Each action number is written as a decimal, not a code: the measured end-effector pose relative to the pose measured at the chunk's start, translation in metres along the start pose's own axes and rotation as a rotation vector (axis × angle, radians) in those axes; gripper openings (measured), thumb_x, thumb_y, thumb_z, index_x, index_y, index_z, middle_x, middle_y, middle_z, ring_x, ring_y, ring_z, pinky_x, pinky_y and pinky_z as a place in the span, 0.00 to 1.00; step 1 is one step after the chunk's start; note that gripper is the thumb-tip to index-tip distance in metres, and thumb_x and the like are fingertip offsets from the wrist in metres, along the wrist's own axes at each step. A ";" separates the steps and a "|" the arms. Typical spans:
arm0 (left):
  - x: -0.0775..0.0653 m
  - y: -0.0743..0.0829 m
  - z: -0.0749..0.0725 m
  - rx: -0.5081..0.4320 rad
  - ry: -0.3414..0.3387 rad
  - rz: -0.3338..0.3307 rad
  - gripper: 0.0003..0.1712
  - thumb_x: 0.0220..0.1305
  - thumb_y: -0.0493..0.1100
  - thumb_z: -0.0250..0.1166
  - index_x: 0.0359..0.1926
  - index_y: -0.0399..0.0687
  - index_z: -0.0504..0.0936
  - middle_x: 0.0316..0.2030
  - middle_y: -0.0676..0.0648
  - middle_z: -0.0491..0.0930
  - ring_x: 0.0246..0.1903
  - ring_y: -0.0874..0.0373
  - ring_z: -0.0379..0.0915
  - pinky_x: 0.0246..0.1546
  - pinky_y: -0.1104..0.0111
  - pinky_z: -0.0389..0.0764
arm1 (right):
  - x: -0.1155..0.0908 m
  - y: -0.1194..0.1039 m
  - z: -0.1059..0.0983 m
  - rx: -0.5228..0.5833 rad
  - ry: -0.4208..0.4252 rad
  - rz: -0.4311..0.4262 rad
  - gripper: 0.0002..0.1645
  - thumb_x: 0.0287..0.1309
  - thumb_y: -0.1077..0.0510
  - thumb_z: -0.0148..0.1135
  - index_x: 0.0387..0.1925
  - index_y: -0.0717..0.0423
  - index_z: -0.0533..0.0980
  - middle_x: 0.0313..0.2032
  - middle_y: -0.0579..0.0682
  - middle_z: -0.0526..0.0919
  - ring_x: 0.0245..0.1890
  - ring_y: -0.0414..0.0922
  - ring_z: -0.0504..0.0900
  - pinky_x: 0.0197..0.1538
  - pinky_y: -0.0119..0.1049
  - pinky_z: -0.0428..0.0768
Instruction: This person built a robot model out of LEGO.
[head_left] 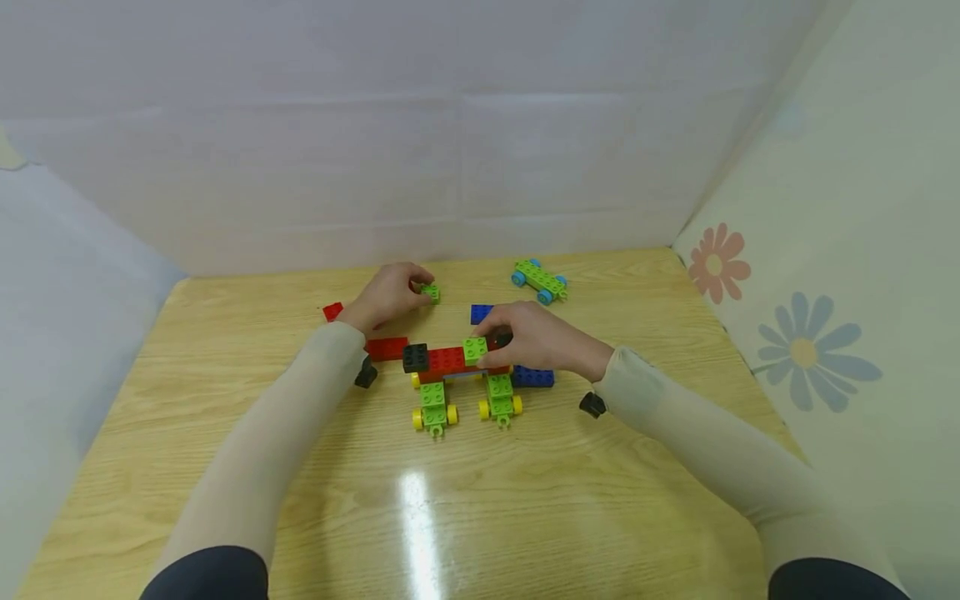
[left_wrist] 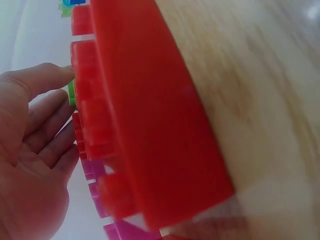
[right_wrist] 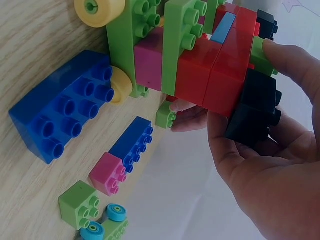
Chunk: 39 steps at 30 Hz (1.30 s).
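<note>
My right hand (head_left: 532,333) grips the top of a toy-brick build, its thumb and forefinger on either side of a green brick (head_left: 475,350). That brick sits on a row of red bricks (head_left: 447,360), with a black brick (head_left: 416,358) at the left end and another black brick (right_wrist: 252,105) beside my palm. Below stand green wheeled bases (head_left: 433,404) with yellow wheels. Farther back, my left hand (head_left: 386,292) pinches a small green brick (head_left: 431,292) between thumb and fingers. In the left wrist view, a red brick (left_wrist: 150,110) hides most of that brick.
Red bricks (head_left: 387,349) lie left of the build, and a blue brick (head_left: 533,377) lies to its right. Behind are another blue brick (head_left: 481,314) and a green wheeled base (head_left: 540,281) with blue wheels. A pink brick (right_wrist: 107,172) shows in the right wrist view.
</note>
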<state>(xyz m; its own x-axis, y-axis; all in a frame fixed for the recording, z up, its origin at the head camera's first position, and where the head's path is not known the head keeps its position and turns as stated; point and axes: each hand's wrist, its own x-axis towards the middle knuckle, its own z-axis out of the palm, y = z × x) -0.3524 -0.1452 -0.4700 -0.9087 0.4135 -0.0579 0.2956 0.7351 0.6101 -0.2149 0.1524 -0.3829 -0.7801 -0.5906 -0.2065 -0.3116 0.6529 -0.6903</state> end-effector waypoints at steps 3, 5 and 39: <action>0.001 -0.001 0.001 0.026 -0.005 0.013 0.25 0.74 0.41 0.74 0.68 0.39 0.86 0.63 0.38 0.86 0.58 0.42 0.82 0.65 0.47 0.84 | 0.000 0.001 -0.001 0.001 -0.002 -0.001 0.28 0.71 0.48 0.78 0.69 0.50 0.85 0.62 0.48 0.88 0.56 0.45 0.88 0.61 0.45 0.89; 0.002 0.000 0.001 0.037 -0.006 0.017 0.25 0.74 0.41 0.74 0.68 0.39 0.86 0.63 0.38 0.87 0.58 0.42 0.82 0.65 0.47 0.84 | 0.000 0.001 -0.001 0.004 -0.004 -0.001 0.28 0.71 0.47 0.78 0.68 0.50 0.85 0.62 0.48 0.87 0.55 0.45 0.88 0.60 0.45 0.89; -0.070 0.048 -0.032 -0.001 0.066 0.115 0.26 0.74 0.43 0.76 0.69 0.42 0.86 0.60 0.40 0.87 0.59 0.38 0.84 0.65 0.44 0.86 | 0.003 0.003 -0.002 -0.037 -0.005 -0.029 0.29 0.72 0.46 0.77 0.69 0.49 0.85 0.62 0.48 0.88 0.56 0.45 0.88 0.61 0.46 0.88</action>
<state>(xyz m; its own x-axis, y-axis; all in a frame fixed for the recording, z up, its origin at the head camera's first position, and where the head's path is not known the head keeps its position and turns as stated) -0.2841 -0.1554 -0.4114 -0.8864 0.4584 0.0644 0.3983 0.6843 0.6108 -0.2196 0.1540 -0.3842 -0.7681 -0.6114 -0.1902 -0.3535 0.6526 -0.6702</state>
